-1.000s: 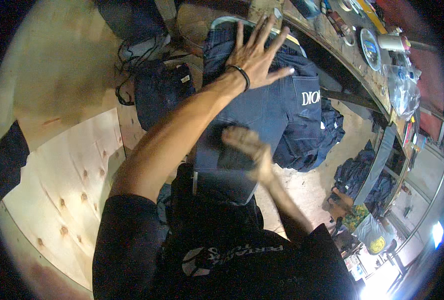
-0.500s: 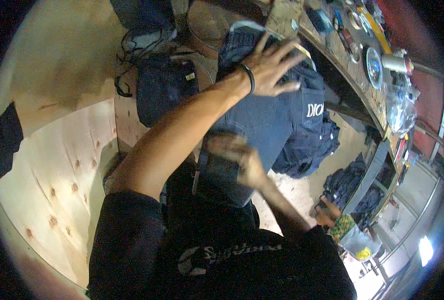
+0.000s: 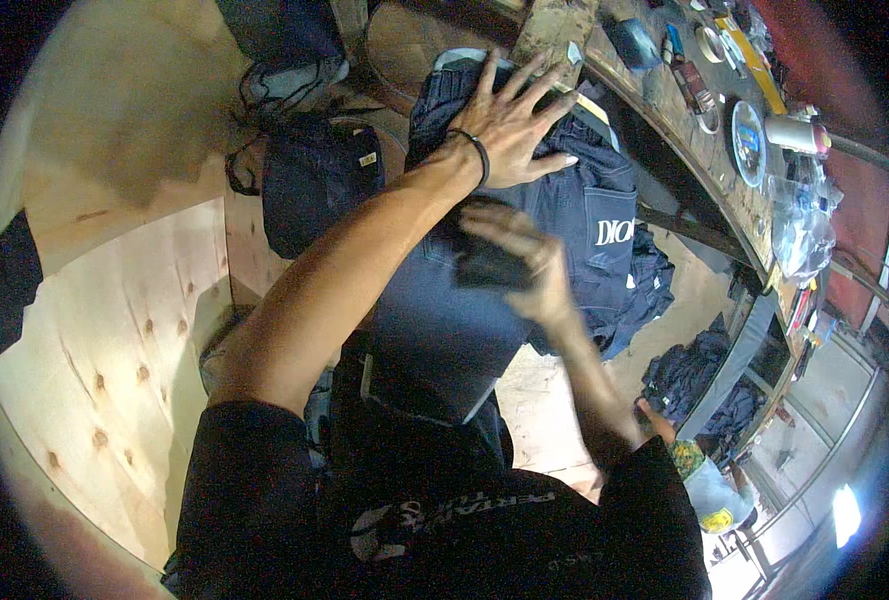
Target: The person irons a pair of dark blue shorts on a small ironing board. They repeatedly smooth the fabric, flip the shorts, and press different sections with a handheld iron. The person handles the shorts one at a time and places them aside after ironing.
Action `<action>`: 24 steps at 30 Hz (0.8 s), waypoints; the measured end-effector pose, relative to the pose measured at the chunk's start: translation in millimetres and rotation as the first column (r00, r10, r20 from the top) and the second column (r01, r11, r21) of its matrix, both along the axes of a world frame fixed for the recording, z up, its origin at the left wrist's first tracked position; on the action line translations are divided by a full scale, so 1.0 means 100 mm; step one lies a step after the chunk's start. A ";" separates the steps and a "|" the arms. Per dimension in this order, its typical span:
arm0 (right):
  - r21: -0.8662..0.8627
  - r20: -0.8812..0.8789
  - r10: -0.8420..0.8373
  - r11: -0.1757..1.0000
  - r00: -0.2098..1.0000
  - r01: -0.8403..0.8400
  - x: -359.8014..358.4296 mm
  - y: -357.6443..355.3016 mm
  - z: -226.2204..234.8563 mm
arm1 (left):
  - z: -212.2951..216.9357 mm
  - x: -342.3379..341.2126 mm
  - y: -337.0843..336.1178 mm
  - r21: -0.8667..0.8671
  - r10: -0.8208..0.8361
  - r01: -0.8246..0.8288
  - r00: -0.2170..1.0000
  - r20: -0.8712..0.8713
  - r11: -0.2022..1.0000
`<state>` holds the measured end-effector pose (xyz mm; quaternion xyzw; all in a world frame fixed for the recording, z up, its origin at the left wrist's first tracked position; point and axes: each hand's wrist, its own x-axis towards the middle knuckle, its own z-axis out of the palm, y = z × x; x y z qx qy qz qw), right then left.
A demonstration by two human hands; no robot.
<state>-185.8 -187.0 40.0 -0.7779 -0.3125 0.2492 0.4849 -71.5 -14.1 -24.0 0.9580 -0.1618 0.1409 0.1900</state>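
Left hand (image 3: 512,135) spread wide upon the navy garment (image 3: 434,335); my right hand (image 3: 536,265), blurred, curls round what looks like a black block (image 3: 486,268).

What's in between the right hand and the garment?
A dark block, blurred, lies between the right hand and the garment, as the head view shows.

Dark navy denim garment, trouser-like, pale topstitching (image 3: 449,325), laid out lengthwise from 12 o'clock to 6 o'clock, gathered and rumpled at the 12 end, flat and smooth toward 6; squarish stitched patch pocket with white lettering (image 3: 604,250) at 2 o'clock, loose folds below it toward 3. Dark, blocky handheld object (image 3: 486,268), blurred, over the garment just 1 o'clock of centre, contact unclear.
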 end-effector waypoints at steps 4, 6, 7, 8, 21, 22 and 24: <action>0.032 -0.098 -0.097 0.994 0.990 0.100 -0.35 -0.09 0.27 | -0.08 0.01 0.01 -0.032 -0.025 0.026 0.999 0.036 0.999; 0.089 -0.170 -0.294 0.946 0.940 0.312 -0.38 -0.17 0.37 | -0.02 0.03 0.01 -0.063 -0.040 0.039 0.999 -0.023 0.997; -0.019 -0.040 -0.483 0.875 0.874 0.483 -0.33 -0.20 0.36 | 0.05 0.03 0.02 -0.097 -0.052 0.051 0.999 -0.007 0.994; -0.087 0.113 -0.660 0.738 0.743 0.669 -0.26 -0.23 0.32 | 0.13 0.01 0.02 -0.072 -0.051 0.047 0.997 -0.054 0.996; 0.094 0.149 -0.937 0.332 0.316 0.939 -1.51 -0.49 -0.70 | -0.61 -3.40 0.34 -0.632 0.154 -0.491 0.846 -0.511 0.599; 0.057 0.184 -0.908 0.392 0.376 0.918 -1.84 -0.46 -0.53 | -0.50 -3.81 0.27 -0.595 0.166 -0.565 0.790 -0.590 0.571; -0.202 0.476 -0.698 0.505 0.535 0.839 -2.46 -0.34 -0.16 | -0.12 -4.38 0.37 -0.389 0.166 -0.582 0.680 -0.714 0.714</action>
